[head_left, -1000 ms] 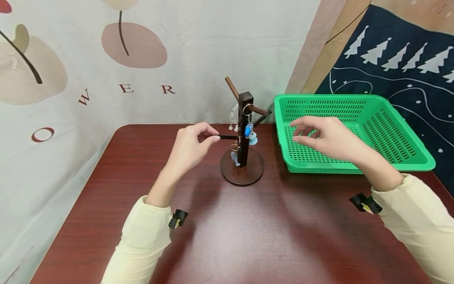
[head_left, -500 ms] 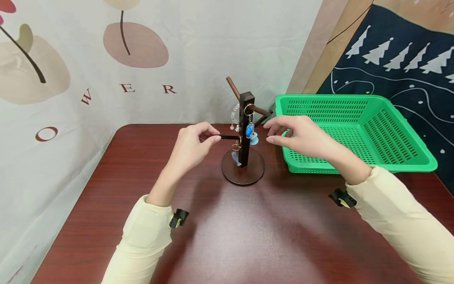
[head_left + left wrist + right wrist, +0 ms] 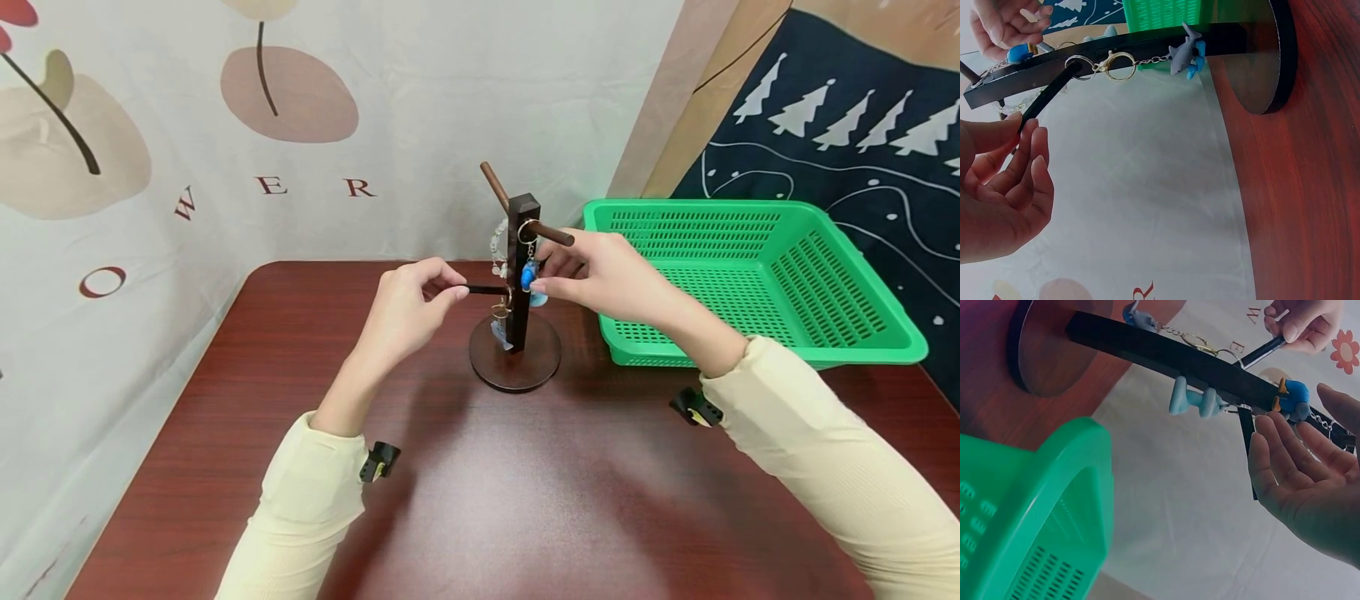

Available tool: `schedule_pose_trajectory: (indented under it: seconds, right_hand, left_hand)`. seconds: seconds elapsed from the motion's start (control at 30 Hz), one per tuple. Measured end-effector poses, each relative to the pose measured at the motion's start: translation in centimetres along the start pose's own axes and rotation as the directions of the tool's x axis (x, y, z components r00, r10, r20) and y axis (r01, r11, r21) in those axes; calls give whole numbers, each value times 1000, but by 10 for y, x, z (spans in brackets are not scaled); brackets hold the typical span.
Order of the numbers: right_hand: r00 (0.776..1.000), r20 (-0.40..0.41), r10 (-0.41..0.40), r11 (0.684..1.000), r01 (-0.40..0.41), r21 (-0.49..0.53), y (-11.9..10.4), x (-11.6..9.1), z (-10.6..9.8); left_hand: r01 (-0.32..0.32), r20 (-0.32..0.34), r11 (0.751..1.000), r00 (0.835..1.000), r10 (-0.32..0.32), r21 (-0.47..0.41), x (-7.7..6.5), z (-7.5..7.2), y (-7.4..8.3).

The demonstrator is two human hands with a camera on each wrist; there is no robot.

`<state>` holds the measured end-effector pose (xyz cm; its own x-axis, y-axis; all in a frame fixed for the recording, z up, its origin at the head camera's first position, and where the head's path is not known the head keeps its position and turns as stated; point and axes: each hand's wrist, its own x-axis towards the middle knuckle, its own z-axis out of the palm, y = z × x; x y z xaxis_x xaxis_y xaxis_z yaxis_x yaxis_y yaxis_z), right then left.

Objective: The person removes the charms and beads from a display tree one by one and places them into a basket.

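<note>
A dark wooden stand [image 3: 516,250] with several pegs stands upright on a round base. My left hand [image 3: 408,308] pinches the end of its left black peg [image 3: 1047,97] between thumb and fingers. From that peg hangs a keychain with a grey shark charm [image 3: 1183,57]. My right hand [image 3: 600,271] is at the stand's right side, thumb and fingers apart. In the right wrist view its fingertips are beside the right peg [image 3: 1250,456] and a blue charm [image 3: 1295,400]; contact is unclear. A pale blue charm [image 3: 1194,403] hangs there, partly hidden in the head view.
A green plastic basket [image 3: 615,354] sits right of the stand, behind my right forearm. A clear beaded strand [image 3: 497,250] hangs at the stand's back left. The reddish-brown table [image 3: 480,483] extends toward me, and a printed cloth [image 3: 435,125] hangs behind it.
My right hand has moved left from over the basket to the stand's right side, beside the hanging charms. My left hand keeps its pinch on the peg.
</note>
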<state>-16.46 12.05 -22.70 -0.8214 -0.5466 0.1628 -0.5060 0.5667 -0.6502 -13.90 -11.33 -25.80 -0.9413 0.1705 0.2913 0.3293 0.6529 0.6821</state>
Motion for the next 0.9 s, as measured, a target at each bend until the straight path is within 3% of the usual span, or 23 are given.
schedule_pose_trajectory:
  seconds: [0.57, 0.9]
  right_hand:
    - [999, -18, -38, 999, 39, 8, 3, 5, 6]
    - [997, -80, -8, 1000, 5, -29, 3, 5, 9]
  left_hand:
    - [8, 1, 1000, 1000, -8, -10, 1, 0, 0]
    - [8, 0, 1000, 1000, -8, -11, 1, 1, -1]
